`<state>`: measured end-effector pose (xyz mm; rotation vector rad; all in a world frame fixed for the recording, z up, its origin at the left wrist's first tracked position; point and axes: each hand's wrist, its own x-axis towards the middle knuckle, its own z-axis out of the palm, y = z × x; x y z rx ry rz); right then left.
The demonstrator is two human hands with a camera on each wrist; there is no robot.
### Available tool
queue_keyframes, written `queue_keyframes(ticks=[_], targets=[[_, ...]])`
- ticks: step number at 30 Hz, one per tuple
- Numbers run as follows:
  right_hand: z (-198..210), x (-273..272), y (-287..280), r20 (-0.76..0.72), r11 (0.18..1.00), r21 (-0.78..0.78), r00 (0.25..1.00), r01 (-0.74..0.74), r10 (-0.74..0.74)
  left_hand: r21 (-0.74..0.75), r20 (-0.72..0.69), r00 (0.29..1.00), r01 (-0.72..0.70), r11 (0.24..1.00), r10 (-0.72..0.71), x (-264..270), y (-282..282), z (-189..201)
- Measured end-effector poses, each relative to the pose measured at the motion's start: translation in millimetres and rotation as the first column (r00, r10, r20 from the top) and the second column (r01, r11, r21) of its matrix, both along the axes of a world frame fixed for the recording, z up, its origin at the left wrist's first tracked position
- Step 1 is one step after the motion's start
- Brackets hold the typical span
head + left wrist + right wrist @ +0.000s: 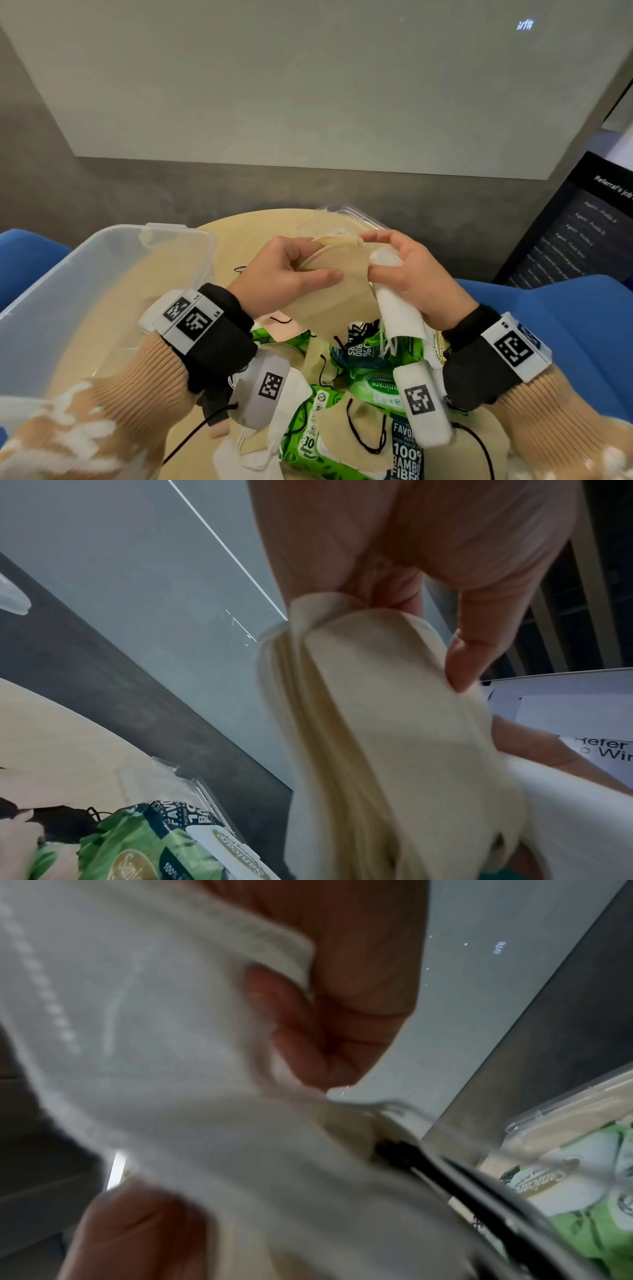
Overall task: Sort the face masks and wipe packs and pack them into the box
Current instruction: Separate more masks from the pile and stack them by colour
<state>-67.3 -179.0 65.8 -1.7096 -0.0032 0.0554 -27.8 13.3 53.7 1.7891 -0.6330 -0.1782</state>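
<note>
Over the round table, my left hand (308, 263) grips a beige face mask (342, 287), thumb pressed on its front. In the left wrist view the beige mask (377, 737) hangs folded under that thumb. My right hand (383, 253) pinches the beige mask's top edge with thumb and forefinger, while its lower fingers clamp a white mask (397, 308) against the palm. The white mask (154, 1042) fills the right wrist view. A clear plastic box (113, 230) stands open at the left. Green wipe packs (373, 387) and more masks lie piled below my hands.
The box's clear lid (356, 219) lies at the table's far edge. Blue seats (548, 325) flank the wooden table (233, 246) on both sides. A dark sign board (582, 233) stands at the right. A beige mask with black loops (359, 431) tops the near pile.
</note>
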Motion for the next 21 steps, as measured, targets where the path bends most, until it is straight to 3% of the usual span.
queue_keyframes(ticks=[5, 9, 21], targets=[[-4.4, 1.3, 0.9, 0.063, 0.997, 0.031, 0.995, 0.077, -0.079, -0.030, 0.064, 0.997, -0.039, 0.999, 0.041, -2.2, -1.1, 1.7], [-3.1, -0.4, 0.6, 0.053, 0.990, 0.122, 0.996, 0.065, -0.072, -0.063, 0.084, 0.993, -0.082, 0.995, 0.087, -1.9, 0.3, 2.6], [-2.2, -1.0, 0.7, 0.079, 0.986, 0.169, 0.997, 0.010, -0.024, -0.118, 0.084, 0.982, -0.157, 0.981, 0.167, -2.9, -6.4, 2.7]])
